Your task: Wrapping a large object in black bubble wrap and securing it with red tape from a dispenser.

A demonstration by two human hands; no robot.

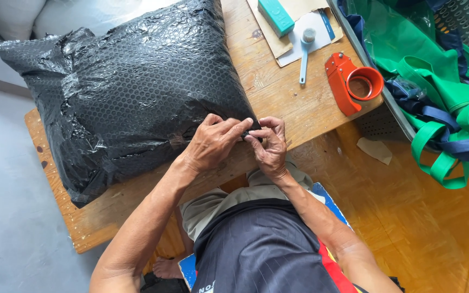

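1. Left hand [212,142] lying palm-down on the near corner of a big black bubble-wrap parcel [131,92], fingers stretched toward the right hand, fingertips pressed together on the corner's edge.
2. Right hand [269,146] directly beside it, fingertips touching those of the left, thumb and forefinger pinching the same black corner of wrap.
3. Parcel spreading away from both hands, up and to the left of them, plump like a pillow, resting on a wooden tabletop [278,92] and covering most of it.
4. Strip of clear tape glinting across the wrap, left of the left hand.
5. Beyond the right hand, on bare wood: an orange tape dispenser [351,82] with its roll, lying at the tabletop's far right edge.
6. Further beyond, a pale blue brush [306,54] with a long handle, resting partly on brown and white paper envelopes [294,32]; a teal box [276,16] on top of those.
7. Right of the dispenser, off the tabletop: green fabric bags [435,76] with dark blue straps heaped in a grey basket [375,122].
8. Below the hands, the person's own lap and a bare foot [166,267] over orange wooden floor [424,233].
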